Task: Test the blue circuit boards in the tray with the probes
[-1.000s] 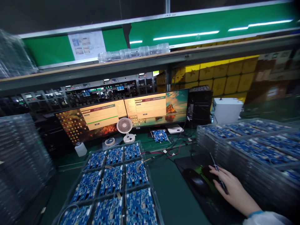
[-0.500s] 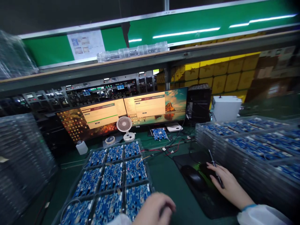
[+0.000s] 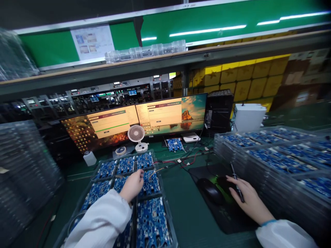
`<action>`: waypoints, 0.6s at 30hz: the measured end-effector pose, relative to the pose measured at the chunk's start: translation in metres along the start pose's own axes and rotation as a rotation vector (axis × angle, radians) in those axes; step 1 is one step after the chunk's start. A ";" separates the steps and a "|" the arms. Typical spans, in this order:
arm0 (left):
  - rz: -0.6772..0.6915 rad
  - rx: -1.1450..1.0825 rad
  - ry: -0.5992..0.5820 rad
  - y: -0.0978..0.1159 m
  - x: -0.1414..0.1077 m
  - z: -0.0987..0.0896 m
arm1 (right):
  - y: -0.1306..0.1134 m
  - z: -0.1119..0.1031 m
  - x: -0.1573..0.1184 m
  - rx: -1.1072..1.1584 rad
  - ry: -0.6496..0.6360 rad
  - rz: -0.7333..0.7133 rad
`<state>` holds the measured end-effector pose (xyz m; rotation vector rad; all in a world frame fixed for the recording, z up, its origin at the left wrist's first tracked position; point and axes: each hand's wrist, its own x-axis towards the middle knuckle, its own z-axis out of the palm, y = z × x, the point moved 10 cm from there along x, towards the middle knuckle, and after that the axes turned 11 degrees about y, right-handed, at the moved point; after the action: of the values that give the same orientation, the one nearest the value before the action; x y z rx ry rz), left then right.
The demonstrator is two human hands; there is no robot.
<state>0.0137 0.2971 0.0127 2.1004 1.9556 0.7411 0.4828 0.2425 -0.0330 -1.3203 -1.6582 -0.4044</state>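
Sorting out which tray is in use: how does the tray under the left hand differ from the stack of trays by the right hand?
The tray under the left hand lies as a single layer on the green bench; the stack of trays is piled many layers high. The left hand reaches onto the single tray's boards; the right hand rests on a mouse beside the stack, touching no tray. Both are clear plastic holding blue circuit boards.

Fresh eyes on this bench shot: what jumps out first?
The clear tray of blue circuit boards front and centre, with the left hand resting on its middle row. Behind it, two wide monitors glow with tan dialog windows, a small white fan standing before them. At right, the right hand holds a thin dark pen-like tool beside a black mouse, next to tall stacks of board-filled trays.
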 end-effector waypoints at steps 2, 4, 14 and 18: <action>0.011 0.006 -0.008 0.000 0.002 0.009 | 0.001 0.000 0.000 0.005 0.003 0.005; 0.024 0.007 -0.017 0.003 0.004 0.018 | 0.002 -0.001 0.000 0.010 0.007 0.011; 0.088 0.066 -0.101 0.011 0.012 0.053 | 0.003 -0.005 0.002 0.024 0.016 0.042; 0.073 0.115 -0.114 0.009 0.013 0.054 | 0.003 -0.005 0.002 0.036 0.001 0.054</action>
<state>0.0470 0.3192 -0.0264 2.2376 1.9124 0.5193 0.4878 0.2404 -0.0298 -1.3351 -1.6185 -0.3420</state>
